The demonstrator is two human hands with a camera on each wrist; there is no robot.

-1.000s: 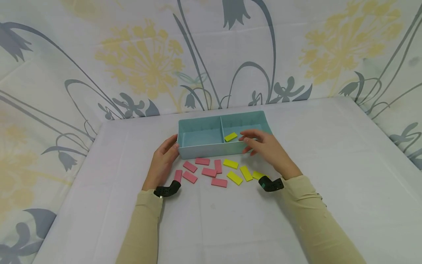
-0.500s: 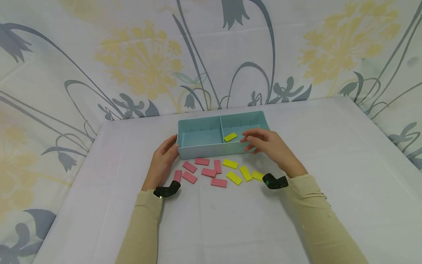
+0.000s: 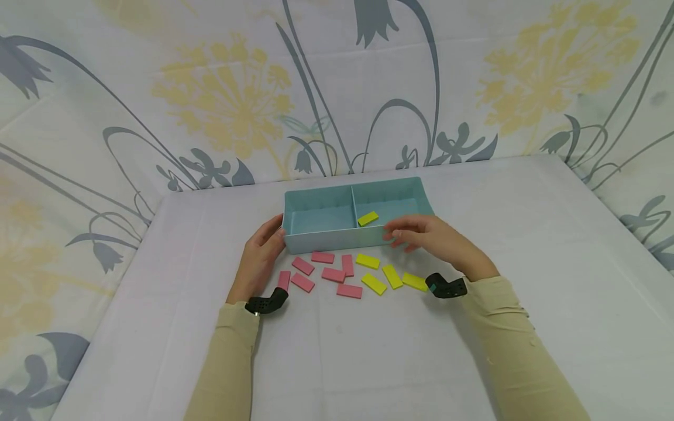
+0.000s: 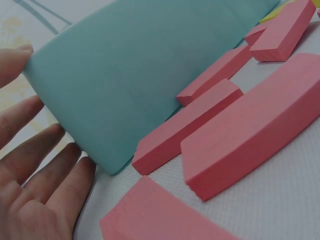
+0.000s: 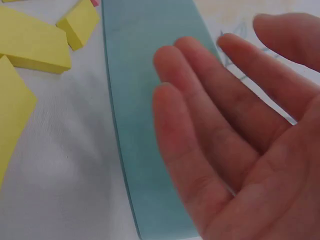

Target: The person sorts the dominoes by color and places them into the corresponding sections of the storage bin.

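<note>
Seemingly between placements, the relaxed, empty right hand (image 3: pixel 436 241) hangs by the teal box (image 3: pixel 329 240) at mid-frame, which the left hand (image 3: pixel 257 257) touches loose-fingered, and the next move probably calls for pinching a yellow block (image 3: pixel 368 261) just below centre.

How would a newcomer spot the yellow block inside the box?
On the white table stands a teal box. Look in its right compartment, near the divider. The yellow block there is the only one visible inside; the other yellow blocks lie outside.
</note>
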